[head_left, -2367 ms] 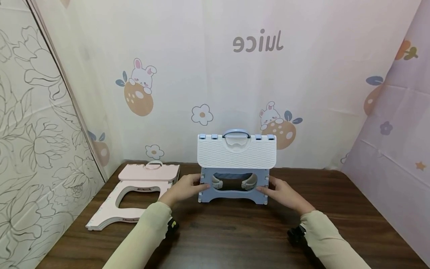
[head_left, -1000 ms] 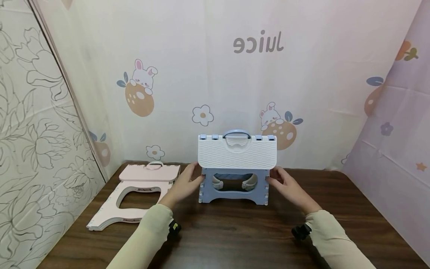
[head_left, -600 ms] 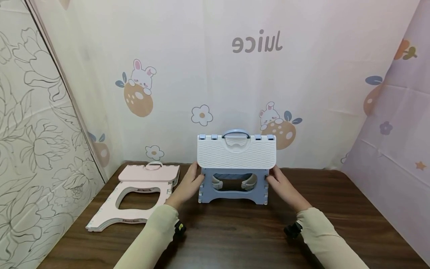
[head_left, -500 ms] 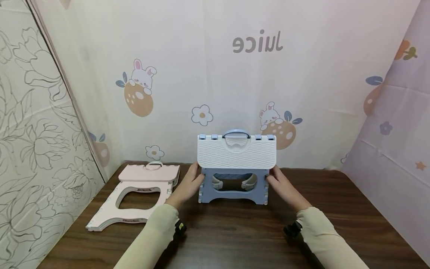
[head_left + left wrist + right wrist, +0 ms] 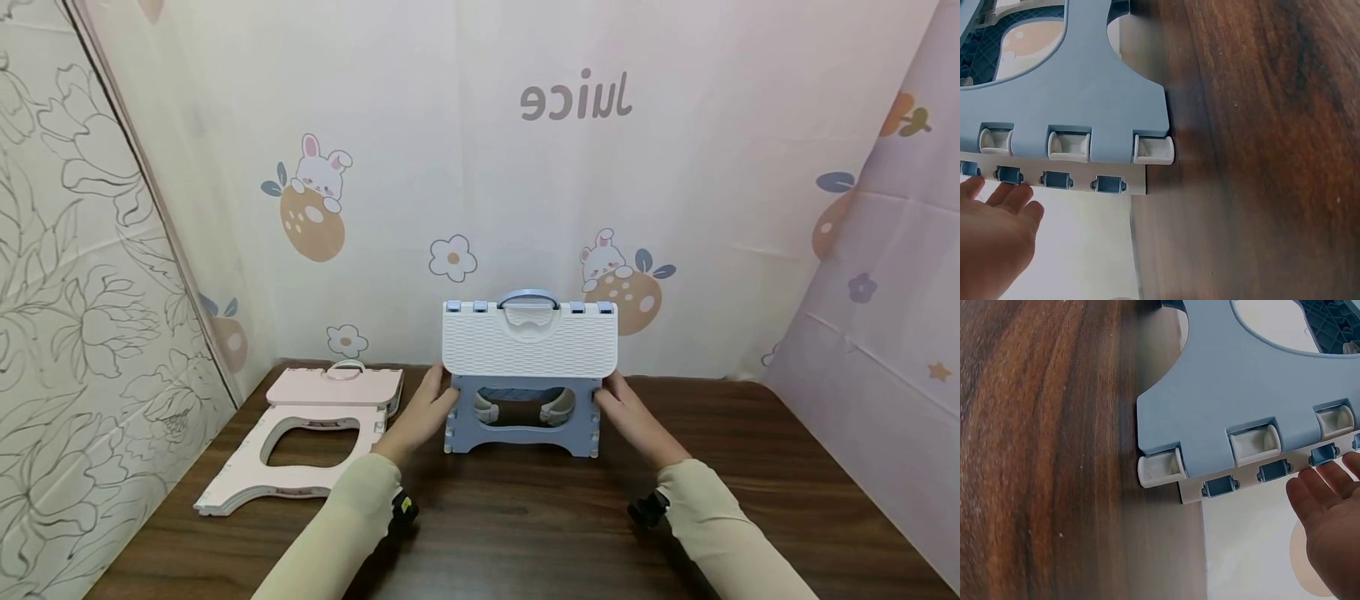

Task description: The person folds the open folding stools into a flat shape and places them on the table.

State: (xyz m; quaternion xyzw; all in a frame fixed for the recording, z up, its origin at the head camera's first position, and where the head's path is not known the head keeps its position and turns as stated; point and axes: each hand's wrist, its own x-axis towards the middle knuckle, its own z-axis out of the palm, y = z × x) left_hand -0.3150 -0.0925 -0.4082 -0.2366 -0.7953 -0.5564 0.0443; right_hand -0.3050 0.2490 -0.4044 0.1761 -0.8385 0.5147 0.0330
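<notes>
Nearest us, two pale sleeves reach in over the dark wood worktop [image 5: 525,533], and both hands flank the folding stool [image 5: 528,379] standing upright on its feet at mid-table. The left hand [image 5: 423,412] lies against the stool's left edge with fingers [image 5: 1013,197] straight, flat against the hinge side, not curled round it; the wrist view shows the tips just at the row of small blue hinge knuckles. The right hand [image 5: 626,417] mirrors it on the right edge, fingers [image 5: 1325,487] extended and relaxed against the same hinge line. So it's a two-sided press, no clamp. The stool looks like rigid moulded plastic, probably light and stiff, smooth on the blue leg panel and textured on the white seat; the safest purchase seems to be those side edges below the seat, or the blue carry handle [image 5: 528,297] on top, since the hinges could nip a fingertip. Off to the left, a pink folded stool [image 5: 300,437] lies flat. Behind it all hangs a printed curtain [image 5: 450,167] with rabbits and flowers.
</notes>
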